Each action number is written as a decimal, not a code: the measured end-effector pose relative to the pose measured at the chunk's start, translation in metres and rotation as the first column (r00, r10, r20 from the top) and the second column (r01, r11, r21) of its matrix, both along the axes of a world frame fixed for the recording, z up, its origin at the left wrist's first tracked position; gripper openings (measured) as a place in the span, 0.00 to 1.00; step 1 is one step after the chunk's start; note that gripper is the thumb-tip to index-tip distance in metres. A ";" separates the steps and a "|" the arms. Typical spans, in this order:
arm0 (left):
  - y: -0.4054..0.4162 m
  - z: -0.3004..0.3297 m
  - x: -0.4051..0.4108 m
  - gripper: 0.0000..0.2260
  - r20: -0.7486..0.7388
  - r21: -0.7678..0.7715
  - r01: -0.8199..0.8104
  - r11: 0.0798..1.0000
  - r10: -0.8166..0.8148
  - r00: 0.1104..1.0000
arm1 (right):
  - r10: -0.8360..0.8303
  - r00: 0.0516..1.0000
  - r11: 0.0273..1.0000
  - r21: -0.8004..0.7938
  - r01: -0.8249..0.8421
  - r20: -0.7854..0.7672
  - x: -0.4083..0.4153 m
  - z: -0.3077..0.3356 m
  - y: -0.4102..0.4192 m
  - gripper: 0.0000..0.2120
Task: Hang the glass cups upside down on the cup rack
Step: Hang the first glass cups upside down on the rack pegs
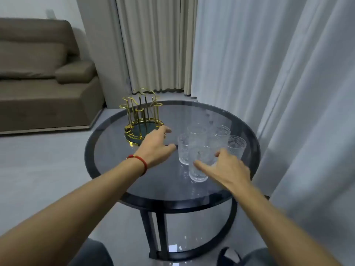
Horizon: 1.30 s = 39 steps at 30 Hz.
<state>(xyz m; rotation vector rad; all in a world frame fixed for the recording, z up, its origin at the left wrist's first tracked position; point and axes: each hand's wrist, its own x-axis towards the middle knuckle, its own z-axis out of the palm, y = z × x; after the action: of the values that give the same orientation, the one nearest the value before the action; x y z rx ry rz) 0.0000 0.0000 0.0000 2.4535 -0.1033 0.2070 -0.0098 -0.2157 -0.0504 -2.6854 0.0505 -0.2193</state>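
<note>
Five glass cups point(199, 148) stand upright, bunched on the round glass table point(115, 148). One gold cup rack point(141, 120) sits to their left, no cups on it. The left hand point(155, 146) hovers by the rack, fingers loosely spread; the right hand point(228, 167) reaches the nearest cup point(197, 169), fingers apart.

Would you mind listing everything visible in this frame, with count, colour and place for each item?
glass cups: about six, clear and textured, standing upright in a cluster on the right of the table top
cup rack: one, gold wire with a dark round base, empty, on the left far side of the table
table: one, round, dark glass top with black frame
sofa: one, brown, far left
curtains: beige at the back, white sheer on the right
bracelet: one, red, on the left wrist
left hand: open, over the table beside the rack base
right hand: open, reaching at the nearest cup
</note>
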 end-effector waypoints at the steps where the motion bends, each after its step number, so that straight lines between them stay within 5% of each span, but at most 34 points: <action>1: -0.003 -0.005 -0.002 0.23 -0.018 -0.062 -0.012 0.998 0.011 1.000 | -0.017 0.996 0.999 0.044 0.021 -0.093 -0.001 -0.009 0.002 0.49; 3: -0.007 -0.020 -0.007 0.23 -0.055 -0.172 -0.005 0.985 -0.004 0.998 | 0.002 0.984 0.987 0.157 0.026 -0.176 -0.001 -0.029 0.010 0.51; 8: -0.014 -0.050 -0.009 0.26 -0.090 -0.317 0.022 0.948 -0.054 0.994 | 0.040 0.988 0.907 0.420 0.028 -0.151 0.016 -0.042 0.019 0.37; 13: -0.021 -0.053 -0.010 0.37 -0.117 -0.442 0.161 0.882 -0.235 0.965 | 0.210 0.972 0.963 0.150 -0.225 0.107 -0.003 -0.031 0.021 0.36; 15: -0.020 -0.053 -0.012 0.34 -0.033 -0.548 0.125 0.827 -0.170 0.985 | 0.292 0.936 0.919 0.215 -0.331 0.197 -0.004 -0.021 0.028 0.39; 20: 0.002 -0.047 0.012 0.25 -0.039 -0.966 0.003 0.260 -0.156 0.987 | 0.274 0.933 0.738 0.572 -0.359 0.233 0.012 0.002 0.051 0.35; 24: 0.028 -0.052 0.040 0.23 0.021 -0.995 0.044 0.095 -0.233 0.972 | 0.258 0.953 0.692 0.657 -0.297 0.159 0.048 0.014 0.079 0.25; 25: 0.035 -0.056 0.049 0.23 0.013 -0.990 0.041 0.137 -0.200 0.980 | 0.254 0.953 0.698 0.652 -0.298 0.164 0.060 0.020 0.086 0.25; 27: 0.052 -0.070 0.065 0.23 -0.018 -0.859 -0.027 0.512 0.023 1.000 | 0.220 0.954 0.727 0.619 -0.298 0.202 0.085 0.034 0.094 0.28; 29: 0.076 -0.099 0.079 0.20 0.105 -0.437 -0.190 0.879 0.259 0.960 | 0.148 0.956 0.768 0.579 -0.273 0.254 0.110 0.053 0.097 0.29; 30: 0.087 -0.115 0.083 0.21 0.152 -0.223 -0.250 0.942 0.287 0.946 | 0.104 0.955 0.777 0.576 -0.252 0.277 0.123 0.063 0.097 0.29; 33: 0.102 -0.149 0.093 0.30 0.147 0.116 -0.261 0.958 0.243 0.959 | 0.027 0.942 0.793 0.567 -0.223 0.334 0.170 0.092 0.101 0.29; 39: 0.099 -0.163 0.110 0.34 0.063 0.318 -0.237 0.918 0.230 0.971 | 0.114 0.937 0.783 0.550 -0.290 0.332 0.284 0.135 0.138 0.40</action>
<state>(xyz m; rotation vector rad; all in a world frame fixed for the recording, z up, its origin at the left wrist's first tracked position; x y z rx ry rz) 0.1095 0.0987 -0.1631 2.7914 0.1606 0.3482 0.2738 -0.0778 0.0845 -1.9876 -0.2271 -0.4364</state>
